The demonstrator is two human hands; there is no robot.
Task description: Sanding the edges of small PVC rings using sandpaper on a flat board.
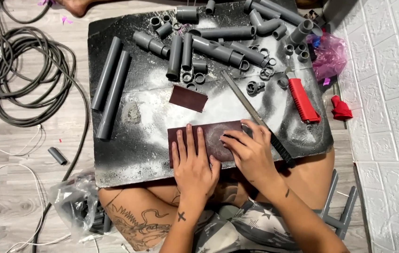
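A dark reddish-brown sheet of sandpaper (216, 133) lies on the near part of a black, dust-covered board (124, 150). My left hand (192, 161) lies flat on the sheet with fingers spread, pinning it down. My right hand (251, 152) rests on the sheet's right part with fingers curled around something small and dark; what it is I cannot make out. A long metal file with a black handle (255, 117) lies diagonally just beyond my right hand.
A smaller sandpaper piece (188, 98) lies mid-board. Several grey pipes (110, 89), couplings and cut rings (195, 77) fill the far half. A red-handled cutter (302, 100) lies at the right. Coiled cable (17, 79) is on the floor left, a white wall panel (387, 93) right.
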